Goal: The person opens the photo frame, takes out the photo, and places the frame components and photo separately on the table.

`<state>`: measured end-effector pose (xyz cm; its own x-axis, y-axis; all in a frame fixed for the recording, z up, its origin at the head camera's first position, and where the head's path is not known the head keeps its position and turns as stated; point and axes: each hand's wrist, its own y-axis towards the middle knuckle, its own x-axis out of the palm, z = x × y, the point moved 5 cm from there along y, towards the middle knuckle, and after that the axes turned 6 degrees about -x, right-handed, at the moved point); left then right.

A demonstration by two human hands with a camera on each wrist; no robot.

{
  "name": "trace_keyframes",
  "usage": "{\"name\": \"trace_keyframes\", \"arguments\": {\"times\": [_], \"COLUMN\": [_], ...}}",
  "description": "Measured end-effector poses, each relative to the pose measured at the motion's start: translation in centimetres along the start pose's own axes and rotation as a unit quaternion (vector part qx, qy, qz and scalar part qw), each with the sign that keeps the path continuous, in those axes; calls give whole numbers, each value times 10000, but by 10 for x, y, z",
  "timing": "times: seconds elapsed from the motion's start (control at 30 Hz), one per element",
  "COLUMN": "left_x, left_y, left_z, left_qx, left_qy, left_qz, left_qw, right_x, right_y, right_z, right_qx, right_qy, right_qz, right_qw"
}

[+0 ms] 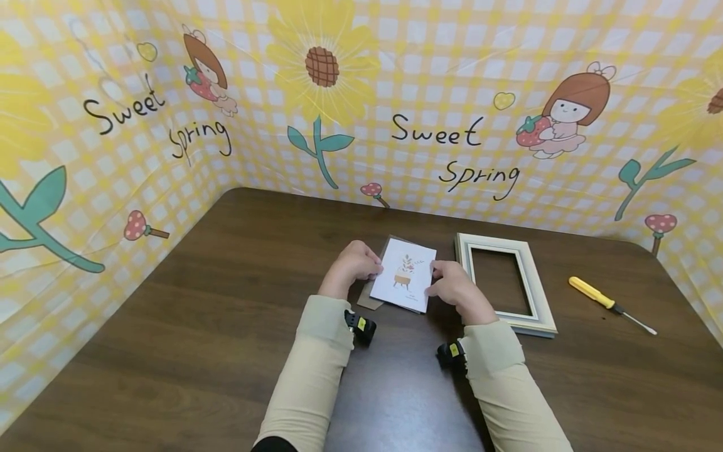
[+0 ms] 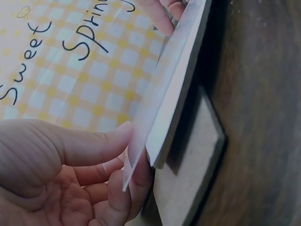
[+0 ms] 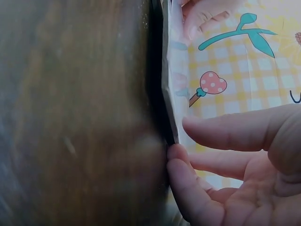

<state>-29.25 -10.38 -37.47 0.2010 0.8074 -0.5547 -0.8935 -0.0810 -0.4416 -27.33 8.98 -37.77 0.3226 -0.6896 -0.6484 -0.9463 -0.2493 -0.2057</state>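
A white picture card [image 1: 402, 276] printed with a potted plant is held tilted a little above the table in the head view. My left hand [image 1: 353, 267] pinches its left side; close up, the thumb lies on a thin, translucent sheet [image 2: 137, 155] that stands slightly apart from the white layer behind it. At the opposite edge my right hand [image 1: 454, 285] pinches the card [image 3: 175, 101], thumb on the face and fingertips at the edge beneath. A brown backing board [image 2: 188, 174] lies below, its corner showing past the card.
Right of the hands lies a cream picture frame [image 1: 542, 295] with an open middle, partly behind the right forearm. A yellow-handled screwdriver [image 1: 593, 290] rests farther right on the dark wooden table [image 1: 186, 339]. A yellow checked cloth [image 1: 429, 81] rises around the table's back and sides.
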Motion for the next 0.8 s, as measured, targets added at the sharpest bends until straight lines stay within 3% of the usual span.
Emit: {"name": "trace_keyframes", "arguments": {"times": [0.23, 0.5, 0.8], "left_x": [-5, -16, -29], "left_y": [2, 3, -1], "left_z": [-6, -16, -12], "left_qx": [116, -2, 332], "left_qy": [-458, -962, -644], "left_qz": [-216, -295, -134], "left_qw": [9986, 9949, 9973], "right_x": [-2, 0, -2], "right_y": [1, 8, 11], "right_z": [1, -1, -4], "right_qx": [7, -252, -306], "right_qy": [99, -906, -1218], "right_qz": [88, -125, -120], "right_qw": [9999, 9955, 9920]}}
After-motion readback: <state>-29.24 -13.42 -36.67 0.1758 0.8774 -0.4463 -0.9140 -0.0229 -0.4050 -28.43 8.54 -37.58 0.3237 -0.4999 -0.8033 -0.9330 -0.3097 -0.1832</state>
